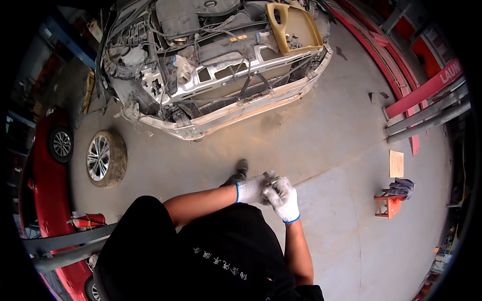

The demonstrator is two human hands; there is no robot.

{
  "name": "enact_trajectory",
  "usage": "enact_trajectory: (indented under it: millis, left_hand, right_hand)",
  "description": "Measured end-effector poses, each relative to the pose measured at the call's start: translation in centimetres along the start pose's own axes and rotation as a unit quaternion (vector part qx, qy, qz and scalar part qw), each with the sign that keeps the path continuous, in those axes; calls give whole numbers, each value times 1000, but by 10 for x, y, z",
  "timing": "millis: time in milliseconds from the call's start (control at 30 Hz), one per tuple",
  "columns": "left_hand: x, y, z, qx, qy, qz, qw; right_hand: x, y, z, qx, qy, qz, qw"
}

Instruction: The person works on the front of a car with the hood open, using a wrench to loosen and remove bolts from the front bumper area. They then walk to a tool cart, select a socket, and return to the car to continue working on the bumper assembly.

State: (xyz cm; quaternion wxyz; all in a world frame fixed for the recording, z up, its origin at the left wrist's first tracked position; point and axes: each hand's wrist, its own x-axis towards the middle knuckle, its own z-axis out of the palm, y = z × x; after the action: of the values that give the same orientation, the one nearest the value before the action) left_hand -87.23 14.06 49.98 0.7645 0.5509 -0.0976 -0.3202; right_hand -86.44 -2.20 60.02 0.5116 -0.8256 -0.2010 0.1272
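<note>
Both my hands wear white knit work gloves with blue cuffs, soiled grey at the fingers. They meet in front of my body, above the floor. My left hand (249,191) comes in from the left, its fingers curled and partly covered by the other hand. My right hand (284,200) is bent over the left one's fingertips, closed. Something small and greyish may lie between the fingers, but I cannot make out what it is. Ahead of me stands a car front (236,95) with its bumper off, well beyond my hands.
A tan plastic tray-like part (296,29) and a glove (184,69) rest on the car front. A wheel (106,158) stands at left, near a red car (47,175). To the right are a red lift arm (424,90), an orange stool (388,204) with dark cloth, and a cardboard piece (396,164).
</note>
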Motion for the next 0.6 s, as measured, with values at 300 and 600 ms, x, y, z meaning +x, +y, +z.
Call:
enact_trajectory:
  millis: [300,600]
  left_hand:
    - [94,-48,-14,-181,-39,90,979]
    - [206,52,-49,-248,173,-75,950]
  right_hand:
    - [42,9,-27,7,24,-94,995]
    - [107,25,-113,144,45,93,984]
